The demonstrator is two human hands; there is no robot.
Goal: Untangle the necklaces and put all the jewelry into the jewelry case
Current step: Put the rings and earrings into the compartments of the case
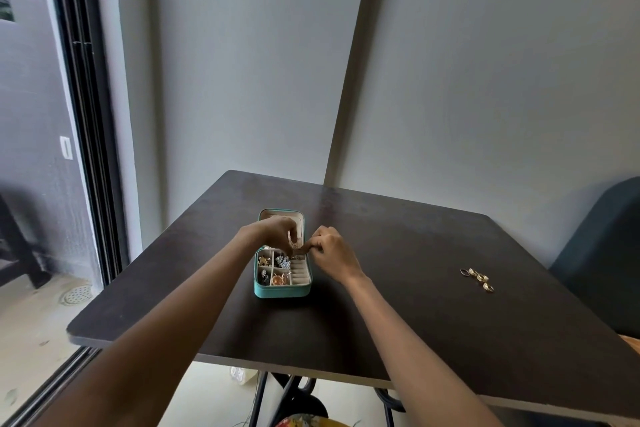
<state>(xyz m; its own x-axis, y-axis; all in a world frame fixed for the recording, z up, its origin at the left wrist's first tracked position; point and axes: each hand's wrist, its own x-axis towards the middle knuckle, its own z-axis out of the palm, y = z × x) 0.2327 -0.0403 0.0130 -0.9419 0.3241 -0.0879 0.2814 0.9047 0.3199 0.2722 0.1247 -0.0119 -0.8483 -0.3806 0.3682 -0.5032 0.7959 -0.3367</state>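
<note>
A teal jewelry case (282,291) lies open near the middle of the dark table (415,322), its lid laid back behind it. Its compartments hold gold and silver pieces, and the ring rolls on its right side are bare. Both hands meet over the case's hinge. My left hand (273,230) has its fingers curled down and my right hand (329,246) pinches a small gold piece (299,248) between them; what the piece is I cannot make out. Several gold rings (479,277) lie in a short row on the table to the right.
A dark blue chair (602,260) stands at the table's right edge. A sliding door frame (86,114) runs down the left, with a tiled floor and drain beyond. Table legs and a patterned cloth (304,421) show under the front edge.
</note>
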